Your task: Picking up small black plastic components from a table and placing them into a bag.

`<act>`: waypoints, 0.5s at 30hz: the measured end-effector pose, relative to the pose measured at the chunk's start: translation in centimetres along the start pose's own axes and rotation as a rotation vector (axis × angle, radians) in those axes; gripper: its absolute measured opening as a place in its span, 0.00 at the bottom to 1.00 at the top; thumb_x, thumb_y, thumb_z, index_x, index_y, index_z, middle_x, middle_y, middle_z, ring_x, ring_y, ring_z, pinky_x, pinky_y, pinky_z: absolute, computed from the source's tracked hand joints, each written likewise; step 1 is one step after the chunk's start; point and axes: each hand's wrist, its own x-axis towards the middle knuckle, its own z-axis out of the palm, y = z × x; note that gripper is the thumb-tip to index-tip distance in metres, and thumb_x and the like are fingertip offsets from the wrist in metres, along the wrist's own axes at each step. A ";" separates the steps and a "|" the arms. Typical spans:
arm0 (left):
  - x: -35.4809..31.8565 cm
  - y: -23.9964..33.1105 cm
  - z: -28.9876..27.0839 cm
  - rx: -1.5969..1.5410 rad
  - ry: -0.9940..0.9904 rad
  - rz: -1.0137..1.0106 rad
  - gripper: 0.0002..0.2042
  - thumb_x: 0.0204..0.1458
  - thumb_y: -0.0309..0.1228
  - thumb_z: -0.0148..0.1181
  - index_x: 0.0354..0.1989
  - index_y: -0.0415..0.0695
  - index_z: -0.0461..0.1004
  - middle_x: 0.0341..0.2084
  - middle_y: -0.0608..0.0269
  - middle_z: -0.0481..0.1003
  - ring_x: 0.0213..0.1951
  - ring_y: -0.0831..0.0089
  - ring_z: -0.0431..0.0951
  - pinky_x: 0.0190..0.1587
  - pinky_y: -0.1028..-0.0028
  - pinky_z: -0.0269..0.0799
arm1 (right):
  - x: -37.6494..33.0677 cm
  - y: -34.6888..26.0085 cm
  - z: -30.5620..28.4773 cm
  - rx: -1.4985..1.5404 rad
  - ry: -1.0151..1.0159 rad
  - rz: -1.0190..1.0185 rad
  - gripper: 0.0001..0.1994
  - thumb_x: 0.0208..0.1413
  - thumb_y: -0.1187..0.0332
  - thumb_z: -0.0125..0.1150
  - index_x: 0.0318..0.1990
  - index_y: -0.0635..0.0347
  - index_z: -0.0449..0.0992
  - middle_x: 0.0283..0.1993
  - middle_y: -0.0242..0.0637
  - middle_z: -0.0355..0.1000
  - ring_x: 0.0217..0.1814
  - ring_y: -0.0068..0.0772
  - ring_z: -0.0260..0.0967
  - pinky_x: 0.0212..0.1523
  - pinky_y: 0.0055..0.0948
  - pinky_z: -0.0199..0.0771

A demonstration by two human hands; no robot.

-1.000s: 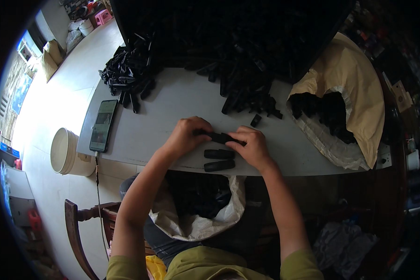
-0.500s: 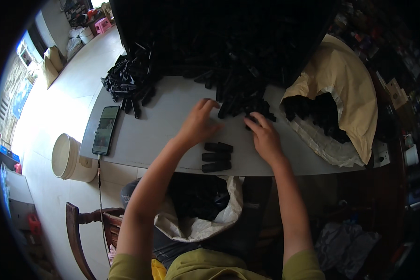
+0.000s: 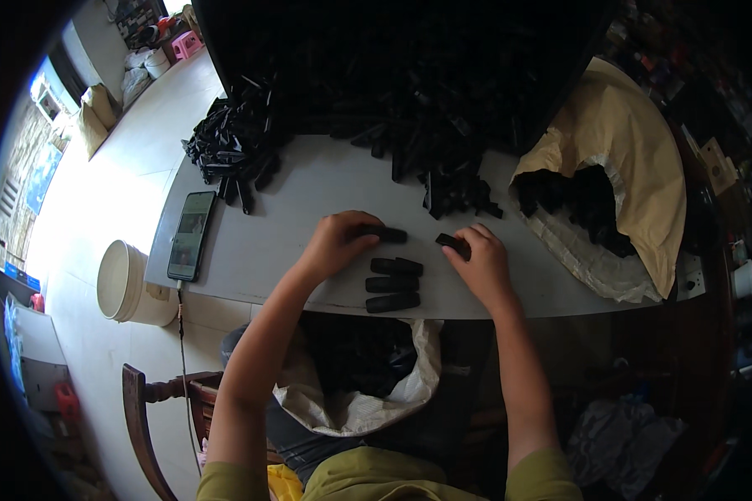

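Mid-frame, the left hand's (image 3: 339, 242) fingers pinch a black piece (image 3: 390, 235), which juts rightward past them; right of centre, the right hand's (image 3: 481, 257) fingers grasp another part (image 3: 451, 242), protruding leftward.

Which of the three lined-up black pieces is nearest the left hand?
The top piece, below the left hand's held piece; the middle one and bottom one lie closer to the white sack.

One head-worn fisheye looks steeply down from fairly near, over the fingers (image 3: 353, 220) and worktop (image 3: 309, 188). Its wide field bows straight edges.
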 end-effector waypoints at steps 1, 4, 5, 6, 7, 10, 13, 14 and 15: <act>-0.1 0.3 -0.1 0.075 -0.014 0.058 0.12 0.47 0.21 0.62 0.42 0.38 0.77 0.37 0.58 0.76 0.39 0.69 0.78 0.44 0.73 0.74 | 0.4 -0.5 0.1 0.123 -0.019 -0.006 0.10 0.46 0.74 0.68 0.37 0.66 0.76 0.33 0.35 0.72 0.30 0.28 0.72 0.32 0.25 0.72; 0.1 0.9 0.5 0.245 -0.030 0.190 0.12 0.42 0.20 0.64 0.38 0.37 0.78 0.37 0.56 0.76 0.38 0.64 0.77 0.43 0.71 0.74 | 1.2 -2.1 1.4 0.270 -0.016 -0.082 0.10 0.45 0.74 0.68 0.36 0.66 0.77 0.35 0.36 0.72 0.32 0.31 0.72 0.33 0.26 0.72; 0.2 0.8 0.7 0.242 -0.033 0.193 0.12 0.42 0.20 0.64 0.38 0.37 0.78 0.37 0.56 0.76 0.38 0.64 0.77 0.43 0.71 0.74 | 1.4 -2.3 1.7 0.300 0.005 -0.163 0.10 0.45 0.75 0.68 0.36 0.66 0.78 0.35 0.37 0.72 0.32 0.33 0.72 0.34 0.26 0.72; 0.3 0.6 0.8 0.202 -0.033 0.176 0.12 0.41 0.20 0.64 0.37 0.38 0.78 0.38 0.56 0.76 0.38 0.63 0.77 0.43 0.71 0.74 | 1.3 -2.3 1.7 0.296 0.006 -0.160 0.10 0.45 0.75 0.68 0.36 0.66 0.78 0.35 0.37 0.72 0.32 0.33 0.72 0.34 0.26 0.72; 0.4 0.5 0.9 0.162 -0.033 0.158 0.12 0.40 0.20 0.65 0.37 0.38 0.79 0.38 0.55 0.76 0.38 0.62 0.77 0.43 0.70 0.73 | 1.1 -2.1 1.5 0.300 -0.036 -0.137 0.10 0.44 0.75 0.68 0.36 0.67 0.78 0.34 0.37 0.72 0.33 0.33 0.72 0.34 0.26 0.72; 0.3 0.5 0.7 0.203 -0.053 0.159 0.13 0.40 0.20 0.65 0.38 0.39 0.79 0.38 0.54 0.76 0.38 0.61 0.77 0.43 0.70 0.74 | 0.9 -1.7 1.0 0.307 -0.113 -0.091 0.11 0.43 0.75 0.70 0.36 0.67 0.78 0.33 0.36 0.72 0.33 0.32 0.71 0.34 0.26 0.71; 0.3 0.2 0.8 0.175 -0.043 0.197 0.13 0.40 0.20 0.66 0.38 0.38 0.79 0.37 0.55 0.77 0.39 0.61 0.78 0.42 0.70 0.73 | 0.7 -1.4 1.0 0.287 -0.160 -0.030 0.12 0.41 0.76 0.71 0.36 0.66 0.79 0.31 0.36 0.72 0.33 0.32 0.71 0.34 0.28 0.71; 0.5 0.0 1.1 0.171 -0.049 0.204 0.13 0.40 0.20 0.66 0.38 0.38 0.79 0.37 0.55 0.77 0.39 0.61 0.78 0.42 0.70 0.73 | 0.9 -1.4 1.2 0.279 -0.136 -0.069 0.11 0.40 0.74 0.70 0.35 0.64 0.80 0.29 0.35 0.72 0.33 0.33 0.70 0.35 0.30 0.70; 0.6 -0.2 1.2 0.166 -0.064 0.226 0.13 0.40 0.20 0.66 0.38 0.38 0.79 0.37 0.55 0.77 0.39 0.61 0.78 0.42 0.70 0.73 | 1.1 -1.4 1.4 0.271 -0.112 -0.109 0.10 0.40 0.72 0.70 0.33 0.62 0.80 0.28 0.34 0.71 0.33 0.35 0.69 0.35 0.32 0.70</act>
